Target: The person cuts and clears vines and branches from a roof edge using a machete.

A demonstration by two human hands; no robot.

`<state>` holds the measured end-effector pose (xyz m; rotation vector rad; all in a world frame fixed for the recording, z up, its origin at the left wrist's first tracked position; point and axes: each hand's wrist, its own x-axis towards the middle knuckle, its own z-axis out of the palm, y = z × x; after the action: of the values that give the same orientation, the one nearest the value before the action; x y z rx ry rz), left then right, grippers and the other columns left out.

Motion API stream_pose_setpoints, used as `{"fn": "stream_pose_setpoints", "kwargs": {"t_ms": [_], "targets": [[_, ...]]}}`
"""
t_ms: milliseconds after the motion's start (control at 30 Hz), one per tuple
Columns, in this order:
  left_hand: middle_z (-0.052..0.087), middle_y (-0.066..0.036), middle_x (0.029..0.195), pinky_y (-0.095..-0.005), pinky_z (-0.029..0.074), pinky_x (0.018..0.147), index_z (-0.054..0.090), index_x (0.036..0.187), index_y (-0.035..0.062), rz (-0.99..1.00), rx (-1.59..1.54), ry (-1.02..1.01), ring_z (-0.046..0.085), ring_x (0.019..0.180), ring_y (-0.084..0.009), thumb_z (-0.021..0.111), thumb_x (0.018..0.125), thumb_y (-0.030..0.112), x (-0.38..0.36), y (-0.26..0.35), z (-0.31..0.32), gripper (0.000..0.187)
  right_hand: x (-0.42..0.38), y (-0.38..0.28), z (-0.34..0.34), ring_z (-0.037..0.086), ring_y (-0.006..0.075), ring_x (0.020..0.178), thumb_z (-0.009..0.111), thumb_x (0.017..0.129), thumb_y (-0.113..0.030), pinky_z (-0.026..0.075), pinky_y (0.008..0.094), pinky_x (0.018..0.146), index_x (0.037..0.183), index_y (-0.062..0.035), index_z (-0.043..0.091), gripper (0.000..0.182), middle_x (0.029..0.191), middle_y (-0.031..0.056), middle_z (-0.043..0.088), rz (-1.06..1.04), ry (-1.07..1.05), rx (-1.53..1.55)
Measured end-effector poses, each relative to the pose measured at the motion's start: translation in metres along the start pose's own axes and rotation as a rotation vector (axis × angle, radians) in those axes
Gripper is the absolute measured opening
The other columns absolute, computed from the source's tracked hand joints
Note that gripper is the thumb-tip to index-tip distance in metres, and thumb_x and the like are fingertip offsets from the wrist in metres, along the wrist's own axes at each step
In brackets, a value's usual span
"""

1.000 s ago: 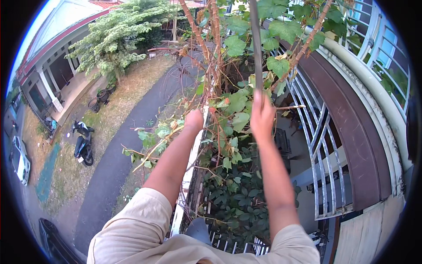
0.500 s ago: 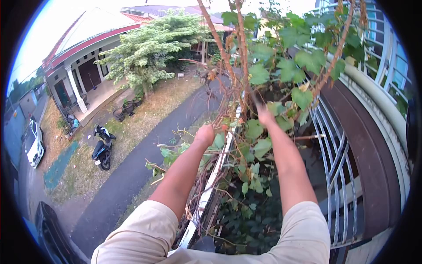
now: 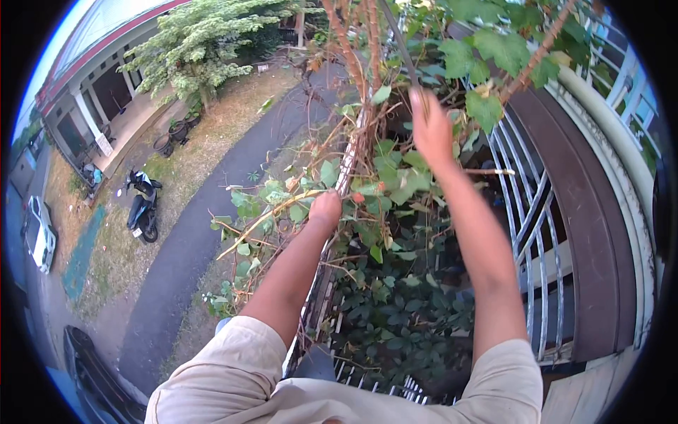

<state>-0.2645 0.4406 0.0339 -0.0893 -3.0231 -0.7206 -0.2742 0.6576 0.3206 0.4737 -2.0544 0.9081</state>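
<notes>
My left hand is closed around a thin vine stem, beside a narrow white rail. Leaves and twigs hang on both sides of that fist. Higher and to the right, my right hand grips the handle of a long, dark blade, which points up and slightly left. Thick brown branches rise just left of the blade. Broad green leaves spread to its right, and more leaves hang below the right hand.
Curved metal bars and a brown beam stand at the right. Far below on the left are a paved path, a parked motorcycle, a white car and a house. Dark foliage fills the lower middle.
The view has tilted downward. My right hand has come up relative to my left, and the blade now shows clearly above it. A leafy stem now extends left from my left hand.
</notes>
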Motion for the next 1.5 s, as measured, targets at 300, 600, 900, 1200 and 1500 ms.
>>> {"fn": "stream_pose_setpoints", "kwargs": {"t_ms": [300,600,900,1200,1500], "targets": [[0.076,-0.028,0.113,-0.0569,0.060,0.094,0.068,0.118,0.0020,-0.024,0.025,0.067,0.075,0.107,-0.0471,0.047,0.106,0.017,-0.006,0.009,-0.028,0.029,0.106,-0.118,0.045,0.075,0.0387,0.081,0.069,0.104,-0.048,0.060,0.0485,0.065,0.135,-0.0121,0.066,0.048,0.103,0.0147,0.075,-0.799,0.165,0.096],[0.078,-0.023,0.115,-0.0505,0.063,0.092,0.073,0.114,0.0007,0.055,0.029,-0.009,0.078,0.108,-0.0383,0.056,0.101,0.010,-0.020,0.025,-0.062,0.024,0.041,0.177,0.074,0.071,0.0351,0.129,0.059,0.105,-0.022,0.059,0.0501,0.105,0.127,-0.0108,0.079,0.032,0.137,0.0121,0.075,0.162,-0.906,-1.018],[0.081,-0.020,0.103,-0.0493,0.065,0.084,0.067,0.113,0.0027,0.038,0.028,0.033,0.081,0.098,-0.0365,0.053,0.107,0.016,-0.011,0.017,0.025,0.021,0.099,-0.108,0.035,0.071,0.0482,0.084,0.057,0.111,-0.048,0.055,0.0579,0.070,0.113,-0.0038,0.066,0.045,0.088,0.0254,0.073,-0.518,-0.140,-0.166],[0.078,-0.026,0.110,-0.0543,0.062,0.091,0.070,0.115,0.0014,0.022,0.059,0.046,0.077,0.105,-0.0439,0.047,0.110,0.022,-0.013,-0.039,-0.090,0.031,0.048,0.178,0.072,0.071,0.0474,0.083,0.049,0.114,-0.044,0.058,0.0533,0.076,0.140,0.0001,0.060,0.053,0.103,0.0265,0.073,-0.163,-0.302,-0.524],[0.078,-0.026,0.109,-0.0516,0.062,0.091,0.063,0.118,0.0017,0.011,-0.078,-0.011,0.078,0.103,-0.0412,0.052,0.109,0.020,-0.006,-0.033,0.009,0.023,-0.203,0.317,-0.116,0.055,0.0241,0.047,0.059,0.104,-0.062,0.045,0.0391,0.043,0.101,-0.0072,0.065,0.055,0.067,0.0112,0.060,1.539,-0.954,-0.178]]}}
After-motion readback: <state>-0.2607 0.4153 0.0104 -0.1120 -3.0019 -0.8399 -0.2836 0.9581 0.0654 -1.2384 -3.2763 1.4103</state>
